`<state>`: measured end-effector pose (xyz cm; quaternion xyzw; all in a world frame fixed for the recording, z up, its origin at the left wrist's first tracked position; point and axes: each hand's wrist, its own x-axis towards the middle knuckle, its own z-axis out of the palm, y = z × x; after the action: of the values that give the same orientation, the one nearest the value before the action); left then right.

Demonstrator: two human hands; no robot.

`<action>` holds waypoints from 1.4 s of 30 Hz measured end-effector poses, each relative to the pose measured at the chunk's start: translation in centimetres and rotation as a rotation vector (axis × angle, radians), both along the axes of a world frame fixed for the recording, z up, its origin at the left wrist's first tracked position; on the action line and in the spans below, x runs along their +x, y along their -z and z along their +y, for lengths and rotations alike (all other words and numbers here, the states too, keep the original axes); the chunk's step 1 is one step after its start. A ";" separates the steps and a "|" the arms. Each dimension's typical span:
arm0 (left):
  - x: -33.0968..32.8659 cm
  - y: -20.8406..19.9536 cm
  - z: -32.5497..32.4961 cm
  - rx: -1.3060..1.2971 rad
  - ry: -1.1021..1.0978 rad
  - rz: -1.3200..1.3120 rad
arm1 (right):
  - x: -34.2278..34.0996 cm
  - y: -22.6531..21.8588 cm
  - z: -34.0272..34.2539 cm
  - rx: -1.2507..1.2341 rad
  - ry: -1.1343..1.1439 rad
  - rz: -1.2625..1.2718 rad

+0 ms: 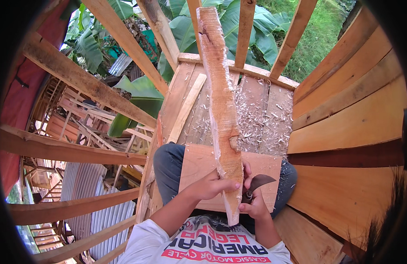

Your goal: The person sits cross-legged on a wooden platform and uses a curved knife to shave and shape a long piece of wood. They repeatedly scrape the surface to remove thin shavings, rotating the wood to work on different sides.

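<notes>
A long, rough-edged wooden plank (pixel 222 101) runs from close to my chest out toward the far railing. My left hand (pixel 212 185) is closed round its near part, with the thumb lying on the top face. Beside the plank's right edge, my right hand (pixel 255 204) grips the dark handle of a knife with a short, curved blade (pixel 261 181). The blade points right, away from the wood. Beneath the plank, a flat square board (pixel 199 165) rests across my lap. Some of my fingers are hidden by the plank and the handle.
Curly wood shavings (pixel 265 116) cover the plank floor ahead. A narrow wooden strip (pixel 188 105) lies at the left. Upright posts (pixel 128 48) form an open railing in front and to the left. A board wall (pixel 348 123) closes the right side.
</notes>
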<state>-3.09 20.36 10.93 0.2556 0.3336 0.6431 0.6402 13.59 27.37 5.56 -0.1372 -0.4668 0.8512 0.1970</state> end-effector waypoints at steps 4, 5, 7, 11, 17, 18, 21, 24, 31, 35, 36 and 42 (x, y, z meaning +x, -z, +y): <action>-0.1 -0.4 0.0 0.019 0.041 0.176 | 0.8 0.2 0.4 0.035 -0.089 -0.002; -0.3 -0.4 0.0 0.023 0.055 0.198 | 0.6 -0.4 0.2 -0.011 -0.101 -0.027; -0.5 -0.2 -0.2 0.032 0.082 0.240 | 0.2 -1.8 -0.4 -0.102 -0.127 -0.078; -1.0 0.2 -0.9 0.065 0.090 0.279 | 1.0 -1.0 -0.5 -0.034 -0.157 -0.119; -1.3 0.3 -1.7 0.038 0.082 0.351 | 1.1 -1.6 -0.5 -0.002 -0.155 -0.196; -1.6 0.1 -1.8 0.028 0.083 0.388 | 1.1 -1.5 -0.4 0.014 -0.164 -0.211; -1.7 0.3 -2.0 -0.012 0.056 0.481 | 1.3 -1.0 0.1 0.201 -0.152 -0.224; -2.2 1.0 -2.6 -0.131 0.121 0.665 | 1.0 -3.1 1.6 0.397 -0.176 -0.297; -6.0 -4.7 -5.9 -0.310 0.179 1.214 | 1.6 -4.6 3.6 0.556 -0.171 -0.341; -7.8 -10.2 -6.8 -0.302 -0.129 1.609 | 1.5 -5.7 4.2 0.673 -0.155 -0.393; -8.4 -11.4 -6.5 -0.274 -0.193 1.761 | 1.4 -5.8 4.3 0.720 -0.153 -0.387; -11.6 -14.0 -2.0 -0.049 -0.022 2.425 | 1.4 -6.1 4.8 0.924 -0.156 -0.352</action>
<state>-14.64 18.34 24.95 0.6768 0.7306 -0.0149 -0.0886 15.02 32.17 11.63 -0.1419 -0.8300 0.5317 0.0914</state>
